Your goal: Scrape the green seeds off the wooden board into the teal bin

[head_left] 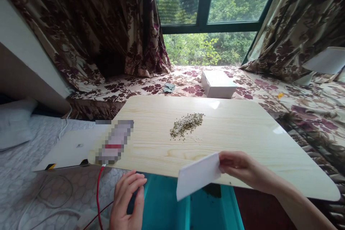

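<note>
White card pinched in right hand; left hand grips the teal bin. Sweep seeds gently along the worktop.

A pale wood-grain pattern is seen on the tabletop, with a little pile of olive-green and tan seeds on it. A plain white card is held. Teal is seen on the bin underneath, red on the cable. The curtains are done in beige with maroon florals.
</note>
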A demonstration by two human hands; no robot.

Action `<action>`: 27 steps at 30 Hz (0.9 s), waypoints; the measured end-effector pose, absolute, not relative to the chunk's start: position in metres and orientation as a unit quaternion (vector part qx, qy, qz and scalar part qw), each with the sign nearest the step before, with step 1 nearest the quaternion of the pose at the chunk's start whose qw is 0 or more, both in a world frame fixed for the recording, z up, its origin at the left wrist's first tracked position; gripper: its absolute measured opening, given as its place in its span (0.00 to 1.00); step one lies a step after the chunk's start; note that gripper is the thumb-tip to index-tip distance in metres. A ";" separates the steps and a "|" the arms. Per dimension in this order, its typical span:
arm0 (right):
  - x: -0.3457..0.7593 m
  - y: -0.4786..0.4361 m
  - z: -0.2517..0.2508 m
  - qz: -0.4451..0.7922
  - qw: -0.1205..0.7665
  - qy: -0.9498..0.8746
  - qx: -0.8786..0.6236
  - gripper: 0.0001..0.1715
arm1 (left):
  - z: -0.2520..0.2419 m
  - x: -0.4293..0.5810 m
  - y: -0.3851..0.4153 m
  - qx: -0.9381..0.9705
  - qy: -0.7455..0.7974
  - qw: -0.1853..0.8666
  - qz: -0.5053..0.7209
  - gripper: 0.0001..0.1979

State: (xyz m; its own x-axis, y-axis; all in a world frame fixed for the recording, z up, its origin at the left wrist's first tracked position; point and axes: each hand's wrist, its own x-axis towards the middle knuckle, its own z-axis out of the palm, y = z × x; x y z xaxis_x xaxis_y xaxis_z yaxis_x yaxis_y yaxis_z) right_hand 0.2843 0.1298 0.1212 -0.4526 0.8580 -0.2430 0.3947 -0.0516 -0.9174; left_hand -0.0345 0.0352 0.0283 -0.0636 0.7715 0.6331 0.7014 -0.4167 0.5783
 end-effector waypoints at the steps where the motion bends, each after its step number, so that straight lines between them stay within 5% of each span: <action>1: 0.290 0.128 0.118 0.521 0.277 -0.627 -0.509 0.16 | 0.028 -0.034 0.036 0.682 0.540 0.039 0.492 0.12; 4: 0.310 0.127 0.104 0.432 0.431 -0.495 -0.619 0.19 | 0.028 -0.033 0.038 0.675 0.543 0.043 0.498 0.11; 7: 0.328 0.127 0.092 0.357 0.481 -0.380 -0.705 0.20 | 0.030 -0.032 0.041 0.673 0.542 0.047 0.500 0.11; 12: 0.345 0.113 0.090 0.303 0.473 -0.327 -0.760 0.16 | 0.030 -0.034 0.044 0.672 0.544 0.049 0.500 0.11; 27: 0.344 0.061 0.086 0.393 0.417 -0.373 -0.730 0.12 | 0.027 -0.031 0.049 0.677 0.536 0.049 0.502 0.11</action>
State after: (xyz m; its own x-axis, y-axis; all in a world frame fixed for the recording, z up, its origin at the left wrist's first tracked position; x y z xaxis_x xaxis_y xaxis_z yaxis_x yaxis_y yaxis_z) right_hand 0.3441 0.0612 0.0863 0.4116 0.8726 -0.2631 0.2168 -0.3741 -0.9017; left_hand -0.0310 0.0486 0.0271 -0.0795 0.7753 0.6265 0.6764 -0.4197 0.6052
